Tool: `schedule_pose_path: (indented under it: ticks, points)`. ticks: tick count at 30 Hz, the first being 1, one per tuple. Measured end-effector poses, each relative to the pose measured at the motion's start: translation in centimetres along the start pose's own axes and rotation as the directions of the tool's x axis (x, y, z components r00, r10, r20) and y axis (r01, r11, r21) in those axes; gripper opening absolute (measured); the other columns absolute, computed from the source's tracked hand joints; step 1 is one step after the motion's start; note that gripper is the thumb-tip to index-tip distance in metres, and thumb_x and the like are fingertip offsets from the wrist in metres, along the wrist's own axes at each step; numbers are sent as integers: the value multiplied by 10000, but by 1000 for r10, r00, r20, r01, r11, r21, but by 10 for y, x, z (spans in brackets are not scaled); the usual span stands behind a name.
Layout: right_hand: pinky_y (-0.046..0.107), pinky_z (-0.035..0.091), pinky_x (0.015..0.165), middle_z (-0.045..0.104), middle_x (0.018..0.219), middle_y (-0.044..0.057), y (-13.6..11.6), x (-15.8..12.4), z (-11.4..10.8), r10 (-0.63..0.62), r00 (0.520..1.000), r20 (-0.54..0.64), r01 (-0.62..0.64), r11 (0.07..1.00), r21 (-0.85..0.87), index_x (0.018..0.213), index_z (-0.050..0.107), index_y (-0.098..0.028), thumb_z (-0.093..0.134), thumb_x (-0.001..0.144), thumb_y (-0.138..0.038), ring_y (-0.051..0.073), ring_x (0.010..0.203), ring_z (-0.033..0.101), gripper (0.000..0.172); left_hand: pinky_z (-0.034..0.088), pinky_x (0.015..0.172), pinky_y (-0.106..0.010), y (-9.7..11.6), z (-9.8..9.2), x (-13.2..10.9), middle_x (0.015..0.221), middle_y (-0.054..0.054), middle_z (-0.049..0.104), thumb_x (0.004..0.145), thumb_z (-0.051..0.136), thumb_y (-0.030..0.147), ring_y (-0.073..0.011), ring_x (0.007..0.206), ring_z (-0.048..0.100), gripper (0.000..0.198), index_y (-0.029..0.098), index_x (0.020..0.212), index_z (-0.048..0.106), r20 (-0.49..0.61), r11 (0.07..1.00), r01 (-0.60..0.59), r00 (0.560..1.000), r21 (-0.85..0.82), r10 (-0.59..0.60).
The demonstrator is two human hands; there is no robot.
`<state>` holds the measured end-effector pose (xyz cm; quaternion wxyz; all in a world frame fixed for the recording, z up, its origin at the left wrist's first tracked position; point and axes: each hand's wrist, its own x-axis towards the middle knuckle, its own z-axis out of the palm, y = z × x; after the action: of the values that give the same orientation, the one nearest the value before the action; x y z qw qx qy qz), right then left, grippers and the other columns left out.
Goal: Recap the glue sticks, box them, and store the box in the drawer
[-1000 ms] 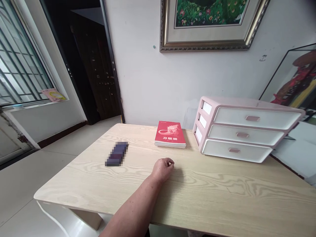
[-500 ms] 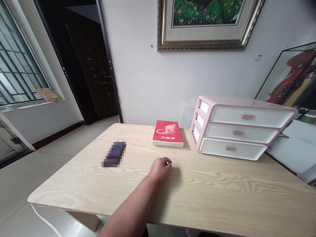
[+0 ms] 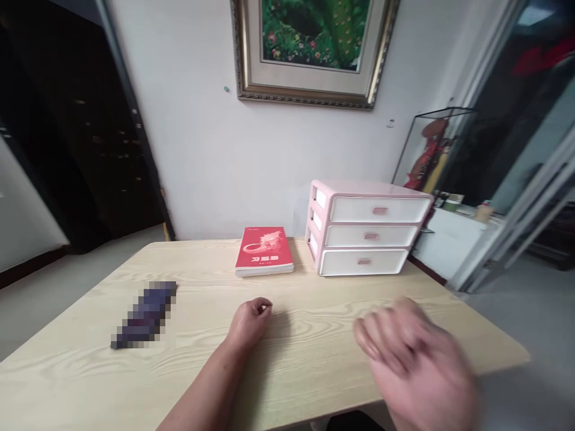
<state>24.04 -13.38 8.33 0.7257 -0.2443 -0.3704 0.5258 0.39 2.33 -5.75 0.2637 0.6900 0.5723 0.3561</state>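
My left hand (image 3: 250, 323) rests on the pale wood table (image 3: 309, 353), its fingers curled in and the thumb bent toward them. Nothing shows between them. In front of it lies a thick red book (image 3: 265, 248) with a pale dragon-like picture on its cover. My right hand (image 3: 415, 359) is held up over the right front of the table, smeared by motion. Its fingers look bent, but the blur hides whether they hold anything. Behind that hand stands a pink and white drawer box (image 3: 371, 230) with three drawers, all pushed in.
A dark, pixelated flat item (image 3: 146, 314) lies at the table's left. A framed picture (image 3: 309, 90) hangs on the wall behind. Beyond the table's right edge are a glass case (image 3: 424, 155) and a white cabinet (image 3: 456, 239). A dark doorway (image 3: 121, 143) is at the left.
The view has turned to the right, so the things sit further left in it. My right hand has come into view at the lower right. My left hand keeps its curled pose on the table.
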Motion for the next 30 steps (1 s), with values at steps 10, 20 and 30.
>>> schedule_pose_path:
  ticks: [10, 20, 30]
  points:
    - [276, 537, 579, 635, 749, 3, 79, 139, -119, 177, 783, -597, -215, 977, 9, 895, 541, -206, 692, 823, -341, 158, 646, 632, 215, 394, 551, -245, 1, -6, 2, 574, 12, 640, 821, 469, 442, -187, 590, 618, 383, 189, 920, 739, 30, 996, 32, 999, 83, -34]
    - [286, 582, 596, 593, 702, 16, 98, 212, -167, 201, 695, -690, -260, 966, 20, 821, 512, -207, 631, 880, -449, 148, 598, 622, 276, 432, 549, -253, 0, -5, 9, 539, 14, 632, 779, 498, 502, -205, 579, 631, 414, 194, 915, 738, 23, 996, 74, 997, 42, -75]
    - [228, 527, 528, 532, 563, -30, 96, 237, -172, 166, 707, -688, -248, 969, -22, 699, 511, -195, 679, 825, -449, 112, 500, 564, 329, 483, 641, -258, -10, -3, 18, 728, 8, 735, 802, 483, 495, -216, 687, 687, 386, 219, 908, 732, 28, 994, 61, 998, 94, -63]
